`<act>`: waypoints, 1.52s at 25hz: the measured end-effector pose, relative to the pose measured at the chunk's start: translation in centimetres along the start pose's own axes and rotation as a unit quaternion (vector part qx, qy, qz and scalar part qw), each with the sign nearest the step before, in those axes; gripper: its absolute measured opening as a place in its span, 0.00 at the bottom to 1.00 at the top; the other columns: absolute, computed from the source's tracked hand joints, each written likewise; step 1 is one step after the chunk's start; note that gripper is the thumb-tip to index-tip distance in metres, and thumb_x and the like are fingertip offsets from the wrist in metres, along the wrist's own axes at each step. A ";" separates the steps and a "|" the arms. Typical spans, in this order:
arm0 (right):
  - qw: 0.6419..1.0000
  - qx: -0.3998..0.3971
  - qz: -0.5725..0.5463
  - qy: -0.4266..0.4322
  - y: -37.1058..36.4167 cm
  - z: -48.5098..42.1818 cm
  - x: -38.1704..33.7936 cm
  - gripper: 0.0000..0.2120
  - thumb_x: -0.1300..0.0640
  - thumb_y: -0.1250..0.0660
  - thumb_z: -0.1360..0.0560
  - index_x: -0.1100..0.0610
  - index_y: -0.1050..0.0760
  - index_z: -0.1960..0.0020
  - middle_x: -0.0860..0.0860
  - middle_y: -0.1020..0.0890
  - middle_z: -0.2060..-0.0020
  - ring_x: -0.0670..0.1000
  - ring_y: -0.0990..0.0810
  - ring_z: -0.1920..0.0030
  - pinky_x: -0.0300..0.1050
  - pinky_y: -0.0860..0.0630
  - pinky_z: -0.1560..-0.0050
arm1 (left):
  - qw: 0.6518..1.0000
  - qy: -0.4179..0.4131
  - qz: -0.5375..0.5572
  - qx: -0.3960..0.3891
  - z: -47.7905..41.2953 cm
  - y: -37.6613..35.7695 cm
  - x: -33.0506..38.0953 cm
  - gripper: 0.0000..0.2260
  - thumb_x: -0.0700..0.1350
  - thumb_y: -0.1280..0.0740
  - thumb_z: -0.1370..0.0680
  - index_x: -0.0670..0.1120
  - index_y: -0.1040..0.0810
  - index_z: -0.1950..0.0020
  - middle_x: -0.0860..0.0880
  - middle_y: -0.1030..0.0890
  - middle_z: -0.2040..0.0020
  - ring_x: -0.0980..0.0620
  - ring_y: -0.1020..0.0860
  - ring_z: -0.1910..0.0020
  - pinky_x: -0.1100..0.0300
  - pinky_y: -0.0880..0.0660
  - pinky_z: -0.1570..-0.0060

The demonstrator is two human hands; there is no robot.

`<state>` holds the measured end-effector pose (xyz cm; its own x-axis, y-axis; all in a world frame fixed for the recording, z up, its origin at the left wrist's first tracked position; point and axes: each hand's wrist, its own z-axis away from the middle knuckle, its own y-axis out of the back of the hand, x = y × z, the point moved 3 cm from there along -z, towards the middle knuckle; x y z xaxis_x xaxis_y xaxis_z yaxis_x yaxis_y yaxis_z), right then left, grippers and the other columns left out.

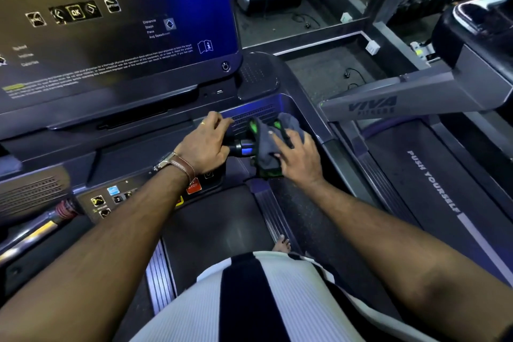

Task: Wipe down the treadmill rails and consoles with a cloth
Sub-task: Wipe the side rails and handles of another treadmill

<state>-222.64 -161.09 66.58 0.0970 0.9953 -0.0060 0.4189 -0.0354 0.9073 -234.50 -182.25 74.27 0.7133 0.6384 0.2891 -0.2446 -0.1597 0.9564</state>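
At frame center the cloth (266, 144), seemingly soft and light, sits bunched on the console tray (299, 108), pressed by the right hand's (299, 158) spread fingers; the left hand (205, 144) grips a handle (244, 148).

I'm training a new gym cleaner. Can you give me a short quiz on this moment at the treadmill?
1. True or false: the left hand holds the cloth.
2. Which word is on the red button by the left wrist? A) GO B) STOP C) PAUSE
3. Fill in: the left hand grips a dark ___.

Key: 1 false, the right hand rests on it. 2 B. 3 handle.
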 end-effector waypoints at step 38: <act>0.977 -0.202 0.021 0.056 1.8 -5.5 -5.8 0.25 0.46 0.25 0.41 0.48 0.27 0.46 0.51 0.22 0.52 0.58 0.23 0.56 0.51 0.24 0.58 | 1.000 -0.015 0.015 -0.004 -0.2 -0.7 -0.9 0.24 0.47 0.36 0.29 0.44 0.35 0.34 0.47 0.31 0.41 0.46 0.31 0.40 0.45 0.25 0.48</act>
<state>-227.38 -166.44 70.54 -0.0022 0.9982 0.0599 0.0230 -0.0599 0.9979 -235.09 -182.55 73.36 0.7252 0.6099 0.3195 -0.2721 -0.1723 0.9467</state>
